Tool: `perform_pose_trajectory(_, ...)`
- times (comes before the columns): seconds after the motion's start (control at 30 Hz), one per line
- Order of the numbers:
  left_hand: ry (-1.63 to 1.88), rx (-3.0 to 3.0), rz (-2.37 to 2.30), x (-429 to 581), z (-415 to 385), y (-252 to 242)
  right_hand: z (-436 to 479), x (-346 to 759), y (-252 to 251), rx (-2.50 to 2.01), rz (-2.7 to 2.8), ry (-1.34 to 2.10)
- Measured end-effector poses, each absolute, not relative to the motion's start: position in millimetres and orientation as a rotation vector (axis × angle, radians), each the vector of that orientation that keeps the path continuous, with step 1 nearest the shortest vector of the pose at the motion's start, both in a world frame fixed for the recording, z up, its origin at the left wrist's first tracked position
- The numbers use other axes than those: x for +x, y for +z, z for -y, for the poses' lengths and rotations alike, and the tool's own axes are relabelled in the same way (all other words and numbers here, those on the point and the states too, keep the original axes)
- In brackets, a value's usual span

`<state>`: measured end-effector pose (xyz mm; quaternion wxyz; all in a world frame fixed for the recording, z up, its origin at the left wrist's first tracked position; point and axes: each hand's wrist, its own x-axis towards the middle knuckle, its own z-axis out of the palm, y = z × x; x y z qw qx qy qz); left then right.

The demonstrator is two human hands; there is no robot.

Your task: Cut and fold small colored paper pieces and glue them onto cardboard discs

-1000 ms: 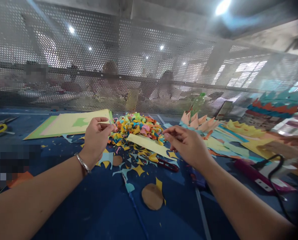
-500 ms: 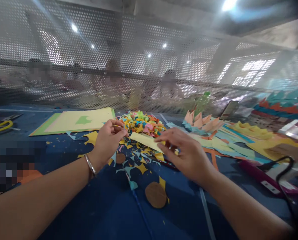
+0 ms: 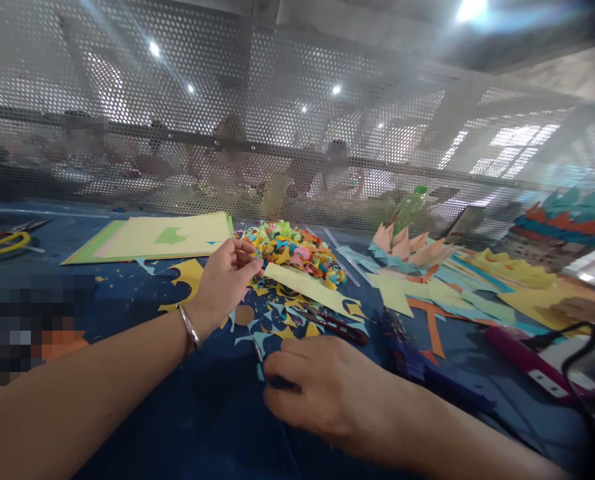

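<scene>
My left hand (image 3: 230,277), with a silver bangle at the wrist, has its thumb and fingers pinched at the left side of a heap of curled paper bits (image 3: 297,248); whatever is between them is too small to make out. My right hand (image 3: 322,383) is lower down, palm toward the table, with bent fingers beside a thin blue tool with a metal tip (image 3: 257,353). Its fingertips cover part of that tool, and their hold is hidden. A pale yellow strip (image 3: 304,288) lies between the hands and the heap. Dark red-handled scissors (image 3: 344,328) rest beyond my right hand.
Stacked paper sheets (image 3: 122,240) and yellow-handled scissors (image 3: 12,243) lie left. At right are a blue glue gun (image 3: 417,360), a purple power strip (image 3: 532,363), pointed paper pieces (image 3: 412,247) and another person's hand (image 3: 582,310). Mesh stands behind the blue table (image 3: 177,420).
My right hand has moved down and left from the pale strip to the blue tool, now covering the brown disc. The glue gun shows on the right. My left hand stays pinched near the heap.
</scene>
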<state>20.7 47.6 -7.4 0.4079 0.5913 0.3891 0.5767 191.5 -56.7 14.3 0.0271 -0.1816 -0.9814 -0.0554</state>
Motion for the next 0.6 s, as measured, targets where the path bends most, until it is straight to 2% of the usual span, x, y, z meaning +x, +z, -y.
perform_pose_trajectory(0.17,1.445,1.502,-0.974,21.1,-47.9,-7.9,61.1,184.6,11.8,-0.475,2.976,-0.390)
perform_pose_trajectory(0.33,1.458,1.484,-0.985,21.1,-47.0,-6.7,54.3,185.2,8.9,-0.366,2.810,-0.277)
perform_pose_trajectory(0.43,1.452,1.468,-1.000,20.0,-47.5,-6.0,44.6,194.2,12.5,-0.504,2.480,-0.088)
perform_pose_trajectory(0.6,1.225,1.320,-1.004,22.4,-41.3,-3.5,27.7,216.5,17.8,-0.844,2.213,-0.122)
